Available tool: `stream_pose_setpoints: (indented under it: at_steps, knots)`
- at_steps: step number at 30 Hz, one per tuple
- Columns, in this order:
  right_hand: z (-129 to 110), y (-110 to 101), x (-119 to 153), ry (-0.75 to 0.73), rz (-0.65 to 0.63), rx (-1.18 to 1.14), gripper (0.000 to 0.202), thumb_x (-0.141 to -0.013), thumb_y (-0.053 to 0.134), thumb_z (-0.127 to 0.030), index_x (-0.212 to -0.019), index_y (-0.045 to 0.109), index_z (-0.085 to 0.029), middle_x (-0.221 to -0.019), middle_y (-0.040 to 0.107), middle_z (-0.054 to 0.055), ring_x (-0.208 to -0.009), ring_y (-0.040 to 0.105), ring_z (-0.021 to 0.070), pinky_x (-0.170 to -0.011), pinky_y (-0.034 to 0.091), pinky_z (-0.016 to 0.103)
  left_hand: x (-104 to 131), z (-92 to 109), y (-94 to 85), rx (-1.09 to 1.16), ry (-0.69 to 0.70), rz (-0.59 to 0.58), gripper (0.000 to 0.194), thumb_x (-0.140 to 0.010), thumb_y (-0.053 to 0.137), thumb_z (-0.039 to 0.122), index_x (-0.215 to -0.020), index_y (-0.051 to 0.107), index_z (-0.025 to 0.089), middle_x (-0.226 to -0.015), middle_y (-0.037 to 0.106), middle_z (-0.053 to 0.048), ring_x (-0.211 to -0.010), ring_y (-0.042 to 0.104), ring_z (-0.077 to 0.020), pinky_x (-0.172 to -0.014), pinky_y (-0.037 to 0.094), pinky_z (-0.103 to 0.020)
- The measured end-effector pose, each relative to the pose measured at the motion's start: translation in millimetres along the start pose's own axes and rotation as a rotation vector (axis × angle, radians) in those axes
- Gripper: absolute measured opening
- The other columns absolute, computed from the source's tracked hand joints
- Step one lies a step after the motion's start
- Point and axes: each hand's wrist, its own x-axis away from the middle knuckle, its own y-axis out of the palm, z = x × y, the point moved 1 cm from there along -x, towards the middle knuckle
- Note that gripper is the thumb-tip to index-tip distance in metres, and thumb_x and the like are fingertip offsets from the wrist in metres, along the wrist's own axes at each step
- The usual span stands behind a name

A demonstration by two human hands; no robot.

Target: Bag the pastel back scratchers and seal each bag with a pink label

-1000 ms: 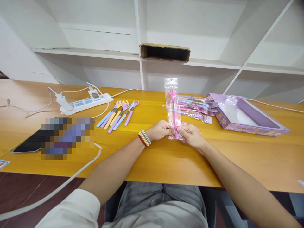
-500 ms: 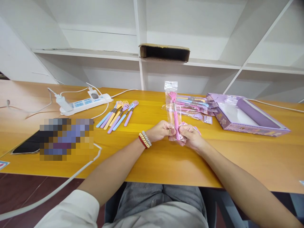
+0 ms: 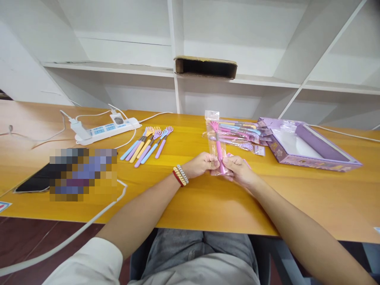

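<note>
A pink back scratcher (image 3: 219, 148) with a claw-shaped head lies inside a clear plastic bag (image 3: 211, 115), held up at a slant over the table. My left hand (image 3: 204, 164) pinches the bag's lower left side by the handle. On the opposite side my right hand (image 3: 237, 168) is closed on the same lower end, thumb against the handle. Part of a pink printed card (image 3: 245, 162) shows behind my right hand. Bare back scratchers (image 3: 148, 144) in blue, purple and yellow lie grouped left of my hands. Several bagged back scratchers (image 3: 237, 132) are piled beyond my right hand.
An open purple display box (image 3: 314, 160) stands on the right of the wooden table (image 3: 190, 209). To the left are a white power strip (image 3: 108, 130) with cables and a dark phone-like device (image 3: 34, 176) beside a blurred patch. A cardboard box (image 3: 205, 68) sits on the white shelf behind.
The bag's top and the scratcher's head have dipped lower, tilting away from me. Both hands keep their hold at the lower end and have hardly moved.
</note>
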Motion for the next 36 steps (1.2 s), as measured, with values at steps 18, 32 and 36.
stream_pose_setpoints:
  at_steps: [18, 32, 36]
  knots:
    - [1.6, 1.8, -0.4, 0.062, -0.021, -0.22, 0.046, -0.08, 0.055, -0.045, -0.048, 0.037, -0.016, -0.041, 0.028, -0.007, -0.034, 0.034, 0.0053, -0.038, 0.027, 0.021, -0.1, 3.7, 9.3, 0.184, 0.017, -0.004, 0.043, -0.068, 0.064, 0.05, -0.065, 0.057, 0.008, -0.054, 0.047, 0.001, -0.052, 0.041, -0.0069, -0.052, 0.029, -0.022]
    - [2.4, 3.9, 5.9, 0.041, -0.215, -0.247, 0.039, -0.081, 0.055, -0.04, -0.052, 0.049, -0.013, -0.04, 0.036, -0.006, -0.035, 0.046, 0.009, -0.038, 0.027, 0.02, 6.3, 11.3, 13.5, 0.185, -0.044, -0.127, 0.044, -0.063, 0.068, 0.05, -0.072, 0.064, 0.007, -0.052, 0.046, 0.001, -0.053, 0.044, -0.009, -0.059, 0.041, -0.028]
    - [-0.3, -2.7, 4.2, 0.046, -0.179, -0.164, 0.04, -0.081, 0.054, -0.04, -0.052, 0.049, -0.013, -0.04, 0.033, -0.006, -0.034, 0.041, 0.0074, -0.037, 0.03, 0.021, 5.6, 13.6, 9.5, 0.083, -0.027, -0.081, 0.045, -0.065, 0.066, 0.052, -0.067, 0.062, 0.007, -0.053, 0.048, 0.0, -0.052, 0.045, -0.0085, -0.057, 0.039, -0.026]
